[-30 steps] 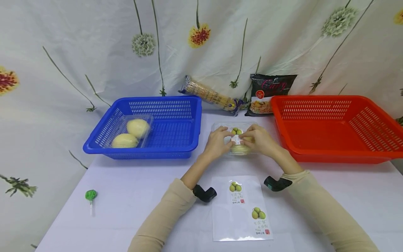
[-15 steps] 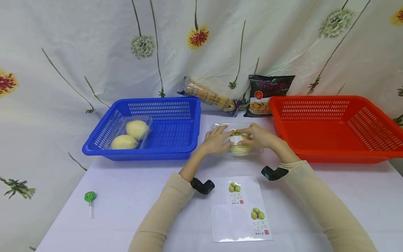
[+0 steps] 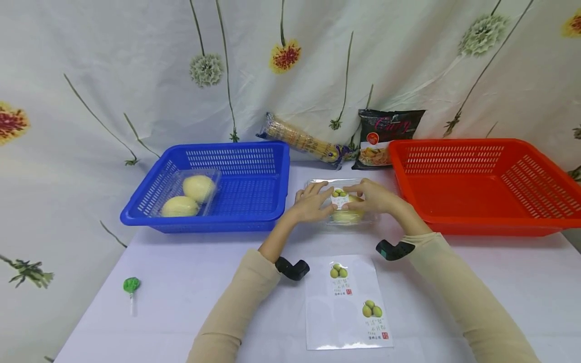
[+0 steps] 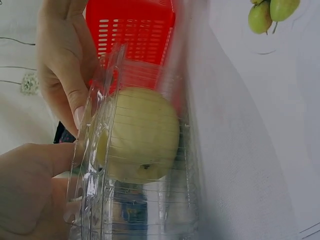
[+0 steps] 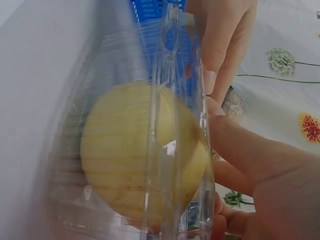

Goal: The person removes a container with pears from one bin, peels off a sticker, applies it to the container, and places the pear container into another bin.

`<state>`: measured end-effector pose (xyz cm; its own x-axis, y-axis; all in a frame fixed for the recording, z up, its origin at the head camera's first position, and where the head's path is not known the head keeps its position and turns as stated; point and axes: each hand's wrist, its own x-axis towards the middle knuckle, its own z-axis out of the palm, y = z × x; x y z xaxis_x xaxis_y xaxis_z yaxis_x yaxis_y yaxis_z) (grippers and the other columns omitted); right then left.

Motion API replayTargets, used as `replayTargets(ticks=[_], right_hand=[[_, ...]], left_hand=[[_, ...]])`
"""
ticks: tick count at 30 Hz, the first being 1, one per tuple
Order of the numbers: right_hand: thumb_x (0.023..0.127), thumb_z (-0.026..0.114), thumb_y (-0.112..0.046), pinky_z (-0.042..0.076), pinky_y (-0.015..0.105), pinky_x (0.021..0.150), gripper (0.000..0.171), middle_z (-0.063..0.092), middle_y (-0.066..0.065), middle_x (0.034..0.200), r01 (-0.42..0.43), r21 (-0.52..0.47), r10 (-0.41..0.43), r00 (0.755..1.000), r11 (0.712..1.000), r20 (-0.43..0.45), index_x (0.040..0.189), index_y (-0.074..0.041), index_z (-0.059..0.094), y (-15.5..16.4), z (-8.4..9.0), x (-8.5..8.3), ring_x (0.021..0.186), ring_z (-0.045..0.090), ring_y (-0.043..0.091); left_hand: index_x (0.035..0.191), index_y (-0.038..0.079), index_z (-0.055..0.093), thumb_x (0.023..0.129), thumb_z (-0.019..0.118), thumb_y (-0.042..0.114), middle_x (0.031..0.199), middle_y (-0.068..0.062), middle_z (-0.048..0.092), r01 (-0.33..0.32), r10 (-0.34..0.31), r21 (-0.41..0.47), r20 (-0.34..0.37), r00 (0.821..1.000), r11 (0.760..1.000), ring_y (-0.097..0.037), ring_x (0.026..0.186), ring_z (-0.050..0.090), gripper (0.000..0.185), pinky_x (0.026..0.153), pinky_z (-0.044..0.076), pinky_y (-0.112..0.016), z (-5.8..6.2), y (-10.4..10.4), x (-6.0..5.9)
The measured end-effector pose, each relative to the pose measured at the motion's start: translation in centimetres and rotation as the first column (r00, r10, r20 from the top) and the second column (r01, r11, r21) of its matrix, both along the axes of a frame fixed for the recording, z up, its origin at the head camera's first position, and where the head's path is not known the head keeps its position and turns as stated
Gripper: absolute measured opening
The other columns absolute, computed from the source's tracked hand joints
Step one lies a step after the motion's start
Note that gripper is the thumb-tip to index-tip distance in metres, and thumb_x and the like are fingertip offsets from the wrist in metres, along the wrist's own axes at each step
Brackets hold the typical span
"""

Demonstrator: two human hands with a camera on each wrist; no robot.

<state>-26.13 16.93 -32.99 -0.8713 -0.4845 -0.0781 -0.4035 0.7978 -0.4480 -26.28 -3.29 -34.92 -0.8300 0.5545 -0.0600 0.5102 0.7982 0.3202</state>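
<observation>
A clear plastic clamshell box lies on the table between the two baskets. A small white label with green pears printed on it sits on its lid. My left hand touches the label's left side with forefinger and thumb, its other fingers spread over the lid. From the other side, the forefinger and thumb of my right hand rest at the label's right edge. Through the box wall a pale yellow round fruit shows in the left wrist view; the right wrist view also shows a yellow fruit.
The blue basket on the left holds another clear box of two pale fruits. A red basket stands right. Noodle packs lean behind. Nearer are a label sheet and a green lollipop.
My right forefinger swept over the label's pear picture and has drawn back to its right edge, so the picture shows again. Both hands stay on the lid.
</observation>
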Motion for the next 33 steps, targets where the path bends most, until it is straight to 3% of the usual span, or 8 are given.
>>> replayTargets(ticks=[8, 13, 16, 20, 23, 27, 29, 33], right_hand=[[0.087, 0.068, -0.029, 0.031, 0.030, 0.064, 0.050, 0.052, 0.015, 0.093, 0.046, -0.114, -0.069, 0.977, 0.992, -0.200, 0.124, 0.004, 0.059, 0.1, -2.2, 1.7, 0.081, 0.043, 0.024], [0.087, 0.066, -0.017, 0.040, 0.041, 0.076, 0.034, 0.054, 0.020, 0.095, 0.051, -0.246, -0.141, 0.920, 0.968, -0.365, 0.112, 0.007, 0.065, 0.2, -3.4, 2.8, 0.089, 0.047, 0.032], [0.085, 0.066, -0.008, 0.041, 0.048, 0.083, 0.022, 0.057, 0.022, 0.096, 0.077, -0.339, -0.215, 0.894, 0.938, -0.393, 0.101, 0.006, 0.069, 0.5, -3.7, 3.8, 0.094, 0.049, 0.035], [0.083, 0.066, -0.002, 0.046, 0.044, 0.074, 0.011, 0.060, 0.018, 0.087, 0.109, -0.427, -0.291, 0.874, 0.897, -0.388, 0.091, 0.005, 0.069, 0.8, -3.9, 5.5, 0.082, 0.053, 0.030], [0.082, 0.065, -0.001, 0.047, 0.031, 0.062, 0.005, 0.060, 0.008, 0.073, 0.100, -0.447, -0.272, 0.900, 0.889, -0.340, 0.085, 0.002, 0.068, 0.9, -3.8, 6.7, 0.068, 0.053, 0.021], [0.084, 0.065, -0.003, 0.047, 0.022, 0.059, 0.005, 0.063, 0.003, 0.071, 0.067, -0.439, -0.172, 0.964, 0.896, -0.205, 0.085, 0.001, 0.069, 0.8, -3.7, 7.9, 0.064, 0.054, 0.014], [0.085, 0.066, -0.004, 0.050, 0.024, 0.062, 0.008, 0.066, 0.005, 0.075, 0.054, -0.438, -0.130, 0.981, 0.897, -0.144, 0.089, 0.003, 0.069, 0.7, -3.8, 8.3, 0.067, 0.057, 0.015], [0.086, 0.064, -0.004, 0.054, 0.034, 0.071, 0.014, 0.069, 0.012, 0.086, 0.048, -0.440, -0.100, 0.990, 0.897, -0.097, 0.096, 0.005, 0.069, 0.6, -4.0, 8.4, 0.077, 0.064, 0.023]], left_hand=[[0.137, 0.005, 0.047, 0.098, 0.043, 0.034, 0.151, -0.013, 0.029, -0.023, 0.039, 0.147, -0.108, 0.993, 0.989, -0.032, 0.140, 0.022, 0.049, 0.108, 0.020, -0.057, -1.7, -0.1, 0.7], [0.125, 0.001, 0.057, 0.093, 0.053, 0.026, 0.143, -0.018, 0.041, -0.052, 0.134, 0.357, -0.209, 0.969, 0.933, -0.032, 0.137, 0.029, 0.040, 0.108, 0.022, -0.055, -2.8, 0.0, 1.1], [0.129, -0.002, 0.053, 0.092, 0.054, 0.025, 0.144, -0.025, 0.036, -0.111, 0.220, 0.449, -0.199, 0.955, 0.887, -0.038, 0.137, 0.025, 0.046, 0.108, 0.021, -0.057, -3.1, 0.1, 1.2], [0.139, -0.003, 0.039, 0.092, 0.053, 0.028, 0.145, -0.031, 0.027, -0.249, 0.341, 0.560, -0.064, 0.938, 0.790, -0.044, 0.137, 0.022, 0.057, 0.109, 0.022, -0.057, -3.1, 0.1, 0.4], [0.144, -0.001, 0.030, 0.092, 0.056, 0.027, 0.148, -0.026, 0.027, -0.391, 0.374, 0.642, 0.171, 0.911, 0.660, -0.039, 0.137, 0.025, 0.064, 0.111, 0.023, -0.048, -2.8, 0.1, -0.5], [0.148, 0.005, 0.022, 0.089, 0.063, 0.023, 0.153, -0.017, 0.023, -0.540, 0.328, 0.691, 0.430, 0.841, 0.480, -0.029, 0.140, 0.022, 0.074, 0.114, 0.019, -0.036, -3.1, 0.1, -1.5], [0.148, 0.006, 0.023, 0.088, 0.065, 0.021, 0.154, -0.016, 0.021, -0.558, 0.293, 0.706, 0.475, 0.830, 0.435, -0.028, 0.142, 0.019, 0.075, 0.114, 0.017, -0.035, -3.5, 0.0, -1.7], [0.146, 0.006, 0.028, 0.087, 0.066, 0.018, 0.150, -0.018, 0.028, -0.561, 0.244, 0.726, 0.506, 0.828, 0.399, -0.030, 0.140, 0.022, 0.071, 0.114, 0.020, -0.037, -3.8, -0.2, -1.7]])
